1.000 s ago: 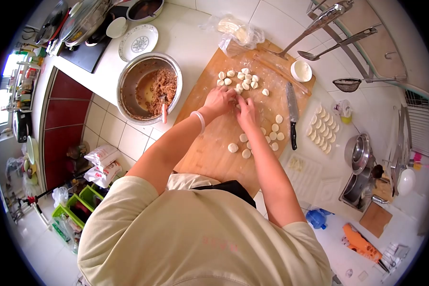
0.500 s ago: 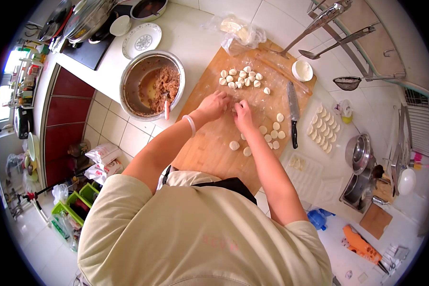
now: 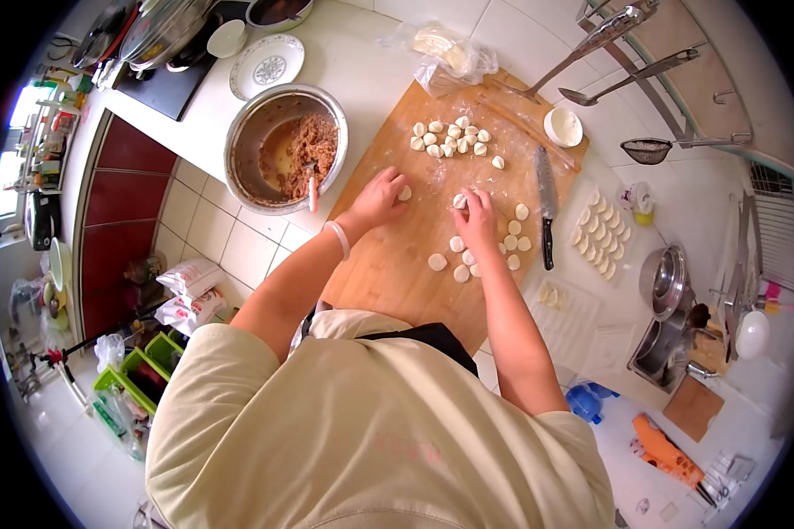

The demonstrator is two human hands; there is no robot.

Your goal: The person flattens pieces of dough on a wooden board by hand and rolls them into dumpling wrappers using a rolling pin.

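Observation:
My left hand is low over the wooden board, its fingers closed on a small dough piece at the fingertips. Further right, my right hand pinches another dough piece. Beyond both hands lies a cluster of small uncut-looking dough lumps. Several flattened round dough pieces rest near and beside my right wrist. A knife lies along the board's right side, and a rolling pin lies near the far edge.
A metal bowl of meat filling stands left of the board, near a patterned plate. At the right are a white bowl and rows of dumplings. Ladles hang over the far right side.
My hands have moved apart, my left hand to the left and my right hand to the right. Dough pieces now show at the fingertips of both.

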